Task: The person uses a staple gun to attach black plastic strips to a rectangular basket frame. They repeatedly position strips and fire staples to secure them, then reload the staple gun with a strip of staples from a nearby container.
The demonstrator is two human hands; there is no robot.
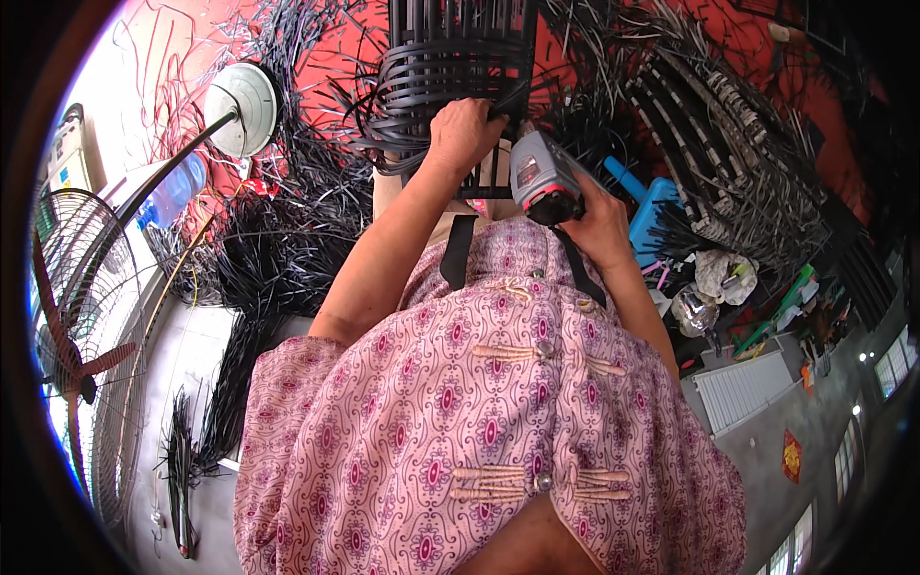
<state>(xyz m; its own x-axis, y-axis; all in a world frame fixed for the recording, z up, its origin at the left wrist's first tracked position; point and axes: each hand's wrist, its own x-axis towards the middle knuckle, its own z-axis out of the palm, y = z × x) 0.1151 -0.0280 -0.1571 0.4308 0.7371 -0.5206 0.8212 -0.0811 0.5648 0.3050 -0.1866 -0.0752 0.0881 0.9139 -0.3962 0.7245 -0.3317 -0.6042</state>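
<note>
Ahead of me stands a black frame [462, 19] with flat black plastic strips [431, 81] woven across it, their loose ends sticking out on the left. My left hand [467, 132] is closed at the frame's near right part, its fingers pinching a black strip; the fingertips are partly hidden. My right hand [602, 222] is wrapped around the handle of a grey power tool [539, 172] with a red and black rear end. The tool's nose points away from me, close to the right side of the frame and just right of my left hand. Its exact kind is unclear.
Heaps of loose black strips [278, 249] lie left on the red floor. Bundled strips [738, 144] are stacked at the right, beside a blue plastic object [655, 216]. A standing fan [81, 369], its round base [240, 110] and a water bottle [177, 187] are at the left.
</note>
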